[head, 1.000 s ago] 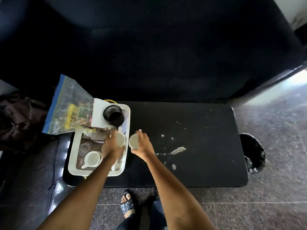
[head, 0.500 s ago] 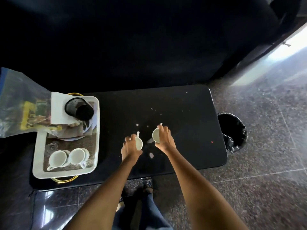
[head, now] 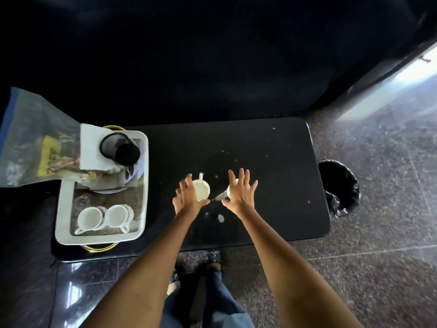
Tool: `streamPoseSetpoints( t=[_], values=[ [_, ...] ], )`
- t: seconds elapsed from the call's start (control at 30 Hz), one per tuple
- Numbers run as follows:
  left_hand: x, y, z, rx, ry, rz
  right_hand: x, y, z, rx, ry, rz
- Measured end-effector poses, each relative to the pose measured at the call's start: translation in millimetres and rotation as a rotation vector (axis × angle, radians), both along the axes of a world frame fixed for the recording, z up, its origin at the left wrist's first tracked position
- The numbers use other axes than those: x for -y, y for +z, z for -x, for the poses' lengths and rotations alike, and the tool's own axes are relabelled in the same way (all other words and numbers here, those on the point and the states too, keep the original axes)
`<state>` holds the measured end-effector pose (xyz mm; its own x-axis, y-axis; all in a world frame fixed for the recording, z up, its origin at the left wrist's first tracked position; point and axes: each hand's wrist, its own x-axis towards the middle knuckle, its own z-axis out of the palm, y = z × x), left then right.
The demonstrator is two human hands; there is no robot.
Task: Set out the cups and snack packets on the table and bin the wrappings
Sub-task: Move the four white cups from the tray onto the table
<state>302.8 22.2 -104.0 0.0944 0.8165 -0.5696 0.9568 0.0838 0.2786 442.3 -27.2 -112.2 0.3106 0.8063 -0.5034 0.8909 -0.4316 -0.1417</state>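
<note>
Black tabletop [head: 260, 162] fills the middle of the frame, flecked with pale specks and smears. Near its centre stand two white cups: one cup [head: 201, 190] lies partly under the left hand [head: 188, 197], its handle pointing toward the top of the frame; the second cup [head: 229, 188] is mostly hidden behind the right hand [head: 241, 194]. Both hands are spread with fingers extended, gripping nothing; whether the palms touch the cups cannot be told. At the left edge of the table sits a white tray [head: 142, 185] holding two more white cups [head: 91, 218] [head: 117, 215] side by side in its lower part, both with handles toward the bottom of the frame. In the tray's upper part a black mesh holder [head: 119, 147] lies tipped on its side over a white sheet [head: 91, 147]. A clear zip bag [head: 35, 136] with yellow snack packets [head: 50, 157] inside occupies the upper left, overlapping the tray's far corner. A bin with a black liner [head: 340, 188] stands on the speckled floor just beside the table's right end.
</note>
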Motion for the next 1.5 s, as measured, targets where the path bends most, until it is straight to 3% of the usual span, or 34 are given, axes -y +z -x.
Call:
streamPoseSetpoints(
  t=[0.2,0.3,0.4,0.5,0.67,0.8,0.93,1.03,1.27,1.5],
  values=[
    [-9.5,20.8,76.2,-0.077,-0.009,-0.137,-33.9,23.1,84.7,-0.195,0.174,-0.258],
    [-13.0,26.4,135.0,-0.177,0.108,-0.245,-46.6,28.2,143.6,-0.316,0.288,-0.308],
    [-17.1,24.6,191.4,-0.266,0.159,-0.237,-54.0,26.5,198.2,-0.390,0.413,-0.236],
    [-23.4,14.8,237.0,-0.363,0.047,-0.055,-56.2,17.7,240.7,-0.449,0.452,-0.086],
    [-32.3,-0.9,270.4,-0.286,-0.033,0.040,-56.5,-2.0,275.7,-0.379,0.505,-0.040],
    [-39.1,-11.2,272.3,-0.248,0.008,-0.029,-61.1,-14.3,291.4,-0.397,0.354,-0.030],
    [-22.8,-8.7,274.8,-0.164,0.137,-0.132,-50.2,-8.9,290.0,-0.436,0.271,-0.122],
    [-7.9,-0.8,267.6,-0.127,0.181,-0.106,-30.0,7.4,276.2,-0.458,0.168,-0.193],
    [27.0,26.8,189.2,-0.039,0.099,-0.032,23.9,27.3,195.5,-0.349,0.027,-0.186],
    [68.9,15.5,86.6,0.010,0.046,0.047,79.6,10.7,89.3,-0.261,-0.128,-0.129]
  ],
)
